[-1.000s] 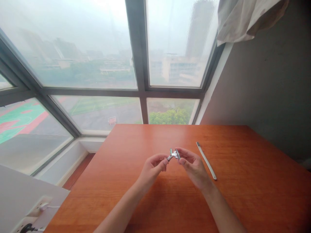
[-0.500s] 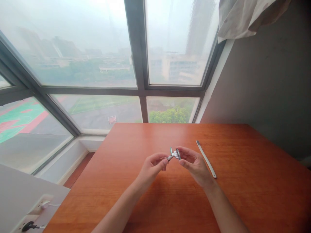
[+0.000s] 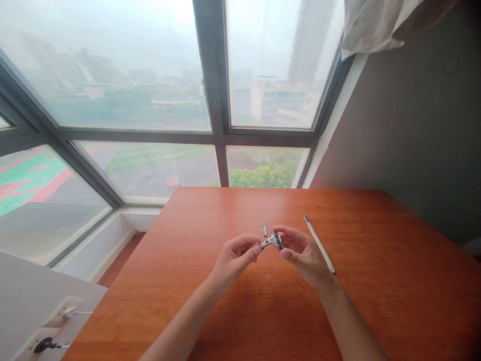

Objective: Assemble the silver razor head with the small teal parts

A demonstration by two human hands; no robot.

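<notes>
A silver razor [image 3: 269, 241] is held above the table between my two hands. My left hand [image 3: 236, 256] pinches its handle, most of which the fingers hide. At the other end, the thumb and fingers of my right hand [image 3: 301, 254] grip the dark razor head [image 3: 278, 239] by its two ends. Just beyond the razor, a small green and dark razor cartridge [image 3: 264, 230] lies on the wooden table [image 3: 233, 321]. To the right of my right hand lies a toothbrush [image 3: 319, 244] with a pale handle and dark bristles.
Framed windows [image 3: 220, 135] rise behind the table's far edge. A grey wall [image 3: 406, 120] stands on the right, with a pale cloth [image 3: 383, 27] hanging at the top. Sockets with plugs [image 3: 45, 345] are at the lower left.
The razor and my hands have shifted very slightly, and the razor head shows at a slightly different tilt. The loose cartridge now appears separate from the razor's outline. Both grips stay the same.
</notes>
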